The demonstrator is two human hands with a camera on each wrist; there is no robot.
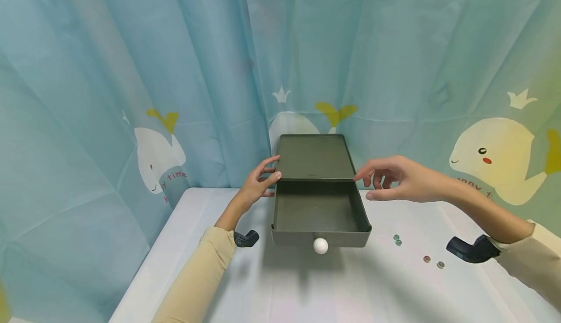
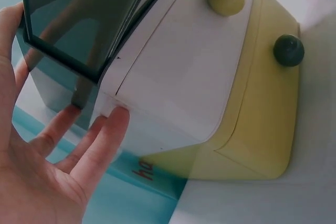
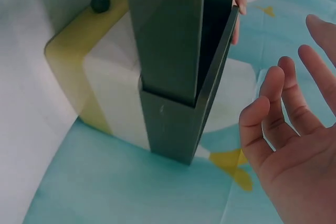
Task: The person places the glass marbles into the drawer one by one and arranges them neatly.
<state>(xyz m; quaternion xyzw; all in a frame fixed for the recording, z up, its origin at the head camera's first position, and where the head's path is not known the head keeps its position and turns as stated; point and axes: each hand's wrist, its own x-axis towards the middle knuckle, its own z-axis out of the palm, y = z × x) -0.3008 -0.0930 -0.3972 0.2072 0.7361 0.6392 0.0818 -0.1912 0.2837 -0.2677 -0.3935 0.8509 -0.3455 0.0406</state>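
A small drawer cabinet stands on the table, its dark green top (image 1: 313, 155) facing up. The green top drawer (image 1: 291, 238) is pulled out, its inside bare, with a round white knob (image 1: 321, 246) in front. Below it, the white drawer (image 2: 178, 51) and yellow drawer (image 2: 265, 87) are closed. My left hand (image 1: 257, 181) rests spread against the cabinet's left side, fingertips on the white section in the left wrist view. Beside the right edge, my right hand (image 1: 401, 179) hovers with loosely bent fingers, holding nothing; its index fingertip overlaps the top's front corner in the head view.
Two small green discs (image 1: 397, 239) lie on the white tabletop (image 1: 377, 289) right of the drawer. Nearer are a reddish disc (image 1: 427, 259) and a greyish one (image 1: 440, 264). A blue-green whale-print curtain (image 1: 219, 69) hangs behind the cabinet.
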